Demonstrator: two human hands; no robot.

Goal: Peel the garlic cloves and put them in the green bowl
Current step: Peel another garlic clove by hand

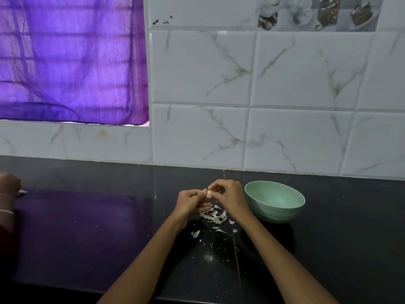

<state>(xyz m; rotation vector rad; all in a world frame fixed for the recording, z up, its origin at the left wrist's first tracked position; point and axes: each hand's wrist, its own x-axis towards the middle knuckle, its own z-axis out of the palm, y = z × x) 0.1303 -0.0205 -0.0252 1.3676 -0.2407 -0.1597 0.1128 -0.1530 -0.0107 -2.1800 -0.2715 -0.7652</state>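
Marbled white tiles are backing a black counter [328, 238], with a purple curtain [72, 62] hanging at left. Papery peels [213, 216] are lying beneath both hands, just beside the green bowl [274, 201]. Left hand [191, 201] and right hand [228, 197] are meeting, curled fingers [213, 186] pinching one garlic clove [209, 193] above the peels.

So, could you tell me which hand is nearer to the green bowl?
The right hand, beside the green bowl, not touching its rim. The left hand is farther left, beyond the garlic clove both pinch.
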